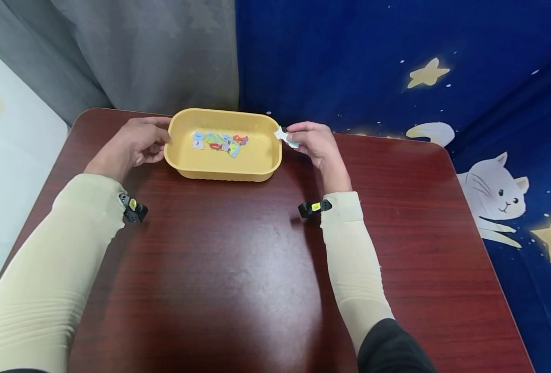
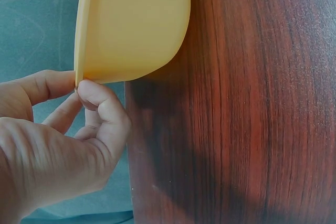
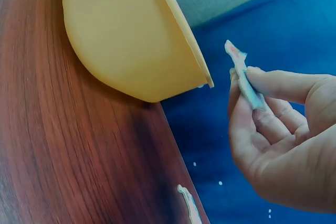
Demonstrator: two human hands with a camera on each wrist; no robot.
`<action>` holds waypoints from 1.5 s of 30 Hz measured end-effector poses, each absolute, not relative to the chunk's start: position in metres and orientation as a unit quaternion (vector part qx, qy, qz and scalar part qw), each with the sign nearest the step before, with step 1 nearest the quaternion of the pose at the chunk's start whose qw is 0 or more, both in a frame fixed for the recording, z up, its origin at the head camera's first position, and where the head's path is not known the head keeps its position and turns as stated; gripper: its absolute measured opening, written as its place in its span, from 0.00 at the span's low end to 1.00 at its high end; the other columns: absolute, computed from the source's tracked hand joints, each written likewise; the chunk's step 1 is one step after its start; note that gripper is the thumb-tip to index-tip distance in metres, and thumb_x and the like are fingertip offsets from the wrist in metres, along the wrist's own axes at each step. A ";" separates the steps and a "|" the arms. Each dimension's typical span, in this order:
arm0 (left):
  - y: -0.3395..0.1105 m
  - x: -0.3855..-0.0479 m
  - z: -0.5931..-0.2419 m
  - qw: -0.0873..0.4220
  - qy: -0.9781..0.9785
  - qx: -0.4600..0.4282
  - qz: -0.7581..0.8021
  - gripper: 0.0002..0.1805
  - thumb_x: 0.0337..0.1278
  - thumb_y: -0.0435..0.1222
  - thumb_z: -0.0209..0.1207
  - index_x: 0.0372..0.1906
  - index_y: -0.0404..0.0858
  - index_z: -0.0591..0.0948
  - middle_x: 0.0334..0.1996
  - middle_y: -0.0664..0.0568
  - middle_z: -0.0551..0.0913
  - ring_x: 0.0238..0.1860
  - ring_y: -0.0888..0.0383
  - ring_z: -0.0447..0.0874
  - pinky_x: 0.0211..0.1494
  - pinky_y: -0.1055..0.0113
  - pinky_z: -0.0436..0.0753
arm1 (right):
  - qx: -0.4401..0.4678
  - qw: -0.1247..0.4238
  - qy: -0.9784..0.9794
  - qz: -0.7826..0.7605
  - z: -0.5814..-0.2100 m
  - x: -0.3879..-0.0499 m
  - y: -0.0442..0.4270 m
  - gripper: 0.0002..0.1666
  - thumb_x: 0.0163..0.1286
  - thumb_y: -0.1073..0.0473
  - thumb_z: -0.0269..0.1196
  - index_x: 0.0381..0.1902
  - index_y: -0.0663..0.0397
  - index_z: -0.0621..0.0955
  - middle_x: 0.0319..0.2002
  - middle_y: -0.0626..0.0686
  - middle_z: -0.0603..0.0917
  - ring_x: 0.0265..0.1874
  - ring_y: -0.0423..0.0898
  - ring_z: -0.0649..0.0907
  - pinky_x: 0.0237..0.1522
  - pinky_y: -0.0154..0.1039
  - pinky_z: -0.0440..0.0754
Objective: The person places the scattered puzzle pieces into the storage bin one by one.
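A yellow oblong plastic basin (image 1: 229,165) stands near the table's far edge. Several small, flat, colourful puzzle pieces (image 1: 233,150) lie on its floor. At its left end, my left hand (image 1: 146,141) pinches the rim; the left wrist view shows the thumb and fingers (image 2: 50,85) meeting on the lip. Beside the right end, my right hand (image 1: 316,142) holds a pale, knobbed puzzle piece (image 1: 287,137) between thumb and fingers. In the right wrist view that piece (image 3: 242,77) is seen edge-on, apart from the basin's rim.
The dark red wooden table (image 1: 210,269) spreads toward me. Behind it hang a grey curtain (image 1: 154,57) and a blue curtain (image 1: 327,62) with stars and a cat. By the table edge in the right wrist view is a slim pale thing (image 3: 189,205), its kind unclear.
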State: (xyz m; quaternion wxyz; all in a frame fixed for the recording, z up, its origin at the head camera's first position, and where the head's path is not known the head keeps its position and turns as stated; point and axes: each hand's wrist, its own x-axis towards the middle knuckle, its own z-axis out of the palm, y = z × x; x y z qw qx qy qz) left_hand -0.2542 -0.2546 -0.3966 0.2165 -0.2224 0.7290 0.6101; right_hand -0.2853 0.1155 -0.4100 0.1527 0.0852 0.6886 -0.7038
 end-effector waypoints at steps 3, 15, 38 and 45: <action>-0.255 -0.254 -0.397 0.216 0.728 -0.222 0.612 0.31 0.64 0.29 0.52 0.72 0.49 0.67 0.25 0.54 0.76 0.19 0.60 0.75 0.25 0.68 0.81 | 0.074 0.166 0.683 -0.707 -0.409 -0.286 0.111 0.22 0.58 0.77 0.62 0.52 0.65 0.80 0.34 0.53 0.84 0.33 0.46 0.83 0.34 0.35 0.84; -0.255 -0.254 -0.398 0.220 0.723 -0.227 0.614 0.32 0.64 0.29 0.52 0.72 0.50 0.66 0.25 0.54 0.76 0.19 0.60 0.76 0.26 0.68 0.82 | 0.052 0.182 0.706 -0.683 -0.403 -0.288 0.092 0.22 0.62 0.74 0.59 0.53 0.58 0.81 0.39 0.55 0.82 0.32 0.46 0.84 0.38 0.39 0.86; -0.256 -0.255 -0.398 0.223 0.726 -0.229 0.609 0.31 0.65 0.31 0.53 0.72 0.51 0.65 0.27 0.53 0.76 0.20 0.59 0.77 0.28 0.67 0.83 | 0.068 0.154 0.789 -0.591 -0.401 -0.293 0.051 0.16 0.66 0.69 0.61 0.52 0.62 0.82 0.44 0.58 0.84 0.35 0.47 0.86 0.43 0.41 0.86; -0.256 -0.256 -0.398 0.222 0.725 -0.229 0.610 0.32 0.65 0.31 0.53 0.72 0.51 0.66 0.27 0.53 0.76 0.20 0.59 0.76 0.28 0.67 0.83 | 0.064 0.133 0.838 -0.526 -0.407 -0.299 0.034 0.13 0.64 0.70 0.61 0.46 0.61 0.84 0.45 0.57 0.84 0.40 0.51 0.87 0.42 0.40 0.86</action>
